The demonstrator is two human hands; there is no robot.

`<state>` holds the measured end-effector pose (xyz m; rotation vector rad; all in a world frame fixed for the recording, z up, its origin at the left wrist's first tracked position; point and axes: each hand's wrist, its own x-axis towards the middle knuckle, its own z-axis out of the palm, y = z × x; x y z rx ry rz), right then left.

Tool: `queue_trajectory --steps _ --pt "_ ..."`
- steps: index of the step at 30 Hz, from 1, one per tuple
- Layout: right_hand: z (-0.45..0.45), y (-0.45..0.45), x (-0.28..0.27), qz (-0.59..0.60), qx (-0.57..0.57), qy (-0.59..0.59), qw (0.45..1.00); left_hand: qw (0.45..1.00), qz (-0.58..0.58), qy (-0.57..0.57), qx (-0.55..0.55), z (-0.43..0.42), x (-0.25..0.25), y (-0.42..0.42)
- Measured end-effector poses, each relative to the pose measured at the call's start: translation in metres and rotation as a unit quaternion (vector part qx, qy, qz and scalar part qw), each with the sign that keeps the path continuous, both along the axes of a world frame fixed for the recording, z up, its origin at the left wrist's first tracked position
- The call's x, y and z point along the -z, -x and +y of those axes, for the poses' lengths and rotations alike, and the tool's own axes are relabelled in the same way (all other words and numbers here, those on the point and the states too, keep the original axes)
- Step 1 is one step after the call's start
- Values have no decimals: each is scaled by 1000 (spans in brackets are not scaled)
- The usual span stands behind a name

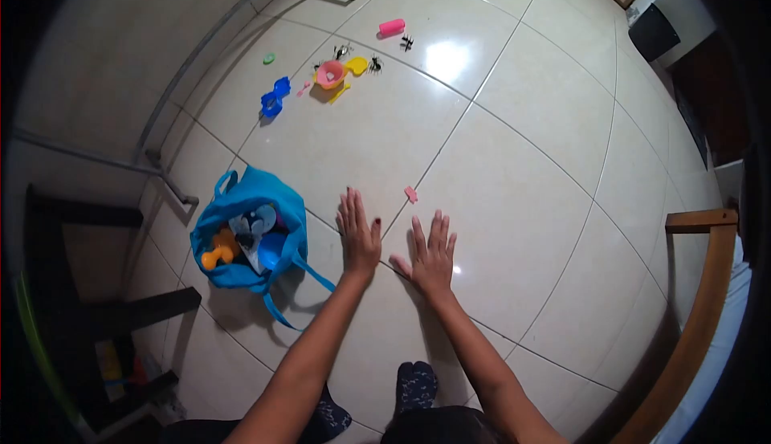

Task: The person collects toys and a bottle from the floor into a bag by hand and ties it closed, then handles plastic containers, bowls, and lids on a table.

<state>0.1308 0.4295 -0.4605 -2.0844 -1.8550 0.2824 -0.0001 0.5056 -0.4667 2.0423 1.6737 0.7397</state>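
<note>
Both hands are stretched out over the tiled floor (514,179), fingers extended and holding nothing. My left hand (359,234) is upright, its palm turned toward the right. My right hand (428,259) is palm down with its fingers spread; whether it touches the tiles I cannot tell. Just beyond the right fingertips lies a small pink piece (411,194). Left of my left hand stands an open blue cloth bag (291,203). Inside it are an orange toy (222,247), a blue bowl-like piece (271,249) and other items partly hidden.
Farther off lie a pink-and-yellow toy cup (329,75), blue toy pieces (275,99), a pink cylinder (392,27), a green piece (269,59) and several black toy insects (375,64). A metal rack (173,75) and dark chair (120,311) border the left, a wooden frame (707,299) the right.
</note>
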Motion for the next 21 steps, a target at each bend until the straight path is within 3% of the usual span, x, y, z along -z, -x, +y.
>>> queue_trajectory --steps 2,7,13,14,15,16,19,21 --pt "49 -2 2 -15 3 -23 1000 1000 5 -23 -17 47 10 3" --pt "168 -1 21 -8 -71 -83 994 947 -22 -53 -315 157 46 6" --pt "270 4 31 61 -19 -151 986 909 37 -108 -401 218 50 42" --pt "286 3 35 51 -14 -168 984 907 39 -107 -405 228 54 47" --pt "301 2 38 53 -14 -183 982 905 8 -182 -384 237 65 50" --pt "318 2 40 80 -15 -196 977 908 47 -219 -355 245 65 50" --pt "372 -5 41 179 -44 -273 944 970 55 -147 -188 253 27 40" --pt "417 -7 36 272 -48 -256 926 966 16 -141 -214 256 31 41"
